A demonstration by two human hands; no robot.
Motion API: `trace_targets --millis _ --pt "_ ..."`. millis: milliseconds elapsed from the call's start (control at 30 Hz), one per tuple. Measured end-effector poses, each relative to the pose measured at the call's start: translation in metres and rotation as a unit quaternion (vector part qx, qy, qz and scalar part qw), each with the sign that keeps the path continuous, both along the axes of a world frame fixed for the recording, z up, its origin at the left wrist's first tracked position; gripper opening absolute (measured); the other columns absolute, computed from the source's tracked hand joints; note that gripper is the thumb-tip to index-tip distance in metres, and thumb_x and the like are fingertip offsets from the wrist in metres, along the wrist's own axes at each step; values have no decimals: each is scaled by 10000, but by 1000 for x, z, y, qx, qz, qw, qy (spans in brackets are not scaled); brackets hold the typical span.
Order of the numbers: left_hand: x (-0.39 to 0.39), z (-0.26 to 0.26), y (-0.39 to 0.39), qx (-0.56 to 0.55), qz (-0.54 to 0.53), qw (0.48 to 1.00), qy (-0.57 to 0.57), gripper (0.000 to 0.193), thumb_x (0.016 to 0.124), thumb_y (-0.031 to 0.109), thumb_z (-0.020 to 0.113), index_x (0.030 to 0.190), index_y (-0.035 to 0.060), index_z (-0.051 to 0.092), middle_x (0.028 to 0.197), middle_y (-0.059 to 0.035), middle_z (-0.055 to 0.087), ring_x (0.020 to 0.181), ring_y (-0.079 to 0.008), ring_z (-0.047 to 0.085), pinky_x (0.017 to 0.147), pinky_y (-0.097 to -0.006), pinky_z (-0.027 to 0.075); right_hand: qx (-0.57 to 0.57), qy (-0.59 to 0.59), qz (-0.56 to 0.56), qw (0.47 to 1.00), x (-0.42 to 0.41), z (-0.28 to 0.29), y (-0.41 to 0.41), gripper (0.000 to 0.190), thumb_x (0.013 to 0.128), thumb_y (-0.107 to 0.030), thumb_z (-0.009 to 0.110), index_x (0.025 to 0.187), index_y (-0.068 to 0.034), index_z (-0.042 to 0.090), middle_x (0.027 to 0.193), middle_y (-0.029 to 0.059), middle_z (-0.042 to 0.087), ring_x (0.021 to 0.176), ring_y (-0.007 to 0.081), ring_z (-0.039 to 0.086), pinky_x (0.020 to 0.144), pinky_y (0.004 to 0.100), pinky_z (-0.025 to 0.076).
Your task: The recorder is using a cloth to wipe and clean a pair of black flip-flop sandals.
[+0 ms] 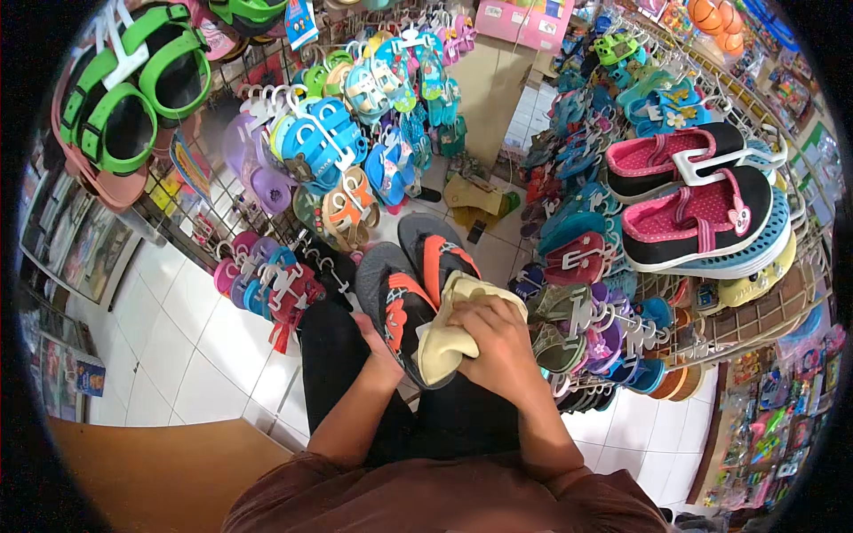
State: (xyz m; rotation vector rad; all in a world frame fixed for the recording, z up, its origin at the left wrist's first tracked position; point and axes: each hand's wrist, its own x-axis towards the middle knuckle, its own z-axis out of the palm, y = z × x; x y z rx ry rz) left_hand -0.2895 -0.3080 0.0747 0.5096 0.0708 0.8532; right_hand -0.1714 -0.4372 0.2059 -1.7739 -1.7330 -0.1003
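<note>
A pair of dark flip-flops with red-orange straps [397, 318] lies over my lap, toes pointing away from me. My left hand [381, 353] grips the left flip-flop by its outer side near the heel. Bunched in my right hand [491, 336] is a pale yellow cloth [443, 346], pressed against the heel part of the pair. The cloth and hand hide most of the right flip-flop's rear half. Something small and white shows at the cloth's edge; I cannot tell what it is.
Wire racks of hanging children's sandals [324, 143] rise at left, and more [573, 220] at right. Black-and-pink shoes [696, 210] jut out close on the right. A brown board [166, 466] is at lower left. A broom head [483, 206] rests on the tiled floor ahead.
</note>
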Motion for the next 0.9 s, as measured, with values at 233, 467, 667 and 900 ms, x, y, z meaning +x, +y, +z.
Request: trace_targets --millis 233,467,667,900 --pt "-2 3 -6 -75 -73 994 -15 1152 692 823 661 1530 98 350 1542 -123 418 1399 -328 424 1182 -496 338 -18 -1 7 1000 4 4 -10 479 555 -64 798 1018 -67 675 1045 93 701 1051 331 616 929 455 477" --pt "-2 10 -2 -42 -56 997 40 1098 803 891 379 1578 120 277 1606 -115 324 1458 -325 325 1205 -503 263 16 66 -4 998 6 11 -12 469 588 22 723 1048 -43 660 1045 121 709 1043 348 660 924 436 515" --pt "1 -2 2 -63 -50 997 -13 1192 747 899 456 1592 93 218 1614 -134 301 1443 -339 356 1201 -489 277 9 -38 -47 998 -3 38 -7 728 623 -43 733 1336 -115 605 1360 140 621 1406 359 447 1108 640 317" --pt "-16 -12 12 -129 -7 991 -42 1015 758 707 661 1492 54 406 1470 -151 494 1324 -341 500 1142 -484 383 25 92 52 994 -11 -5 19 626 610 8 719 1226 -98 683 1429 142 569 1366 462 430 1135 527 350"
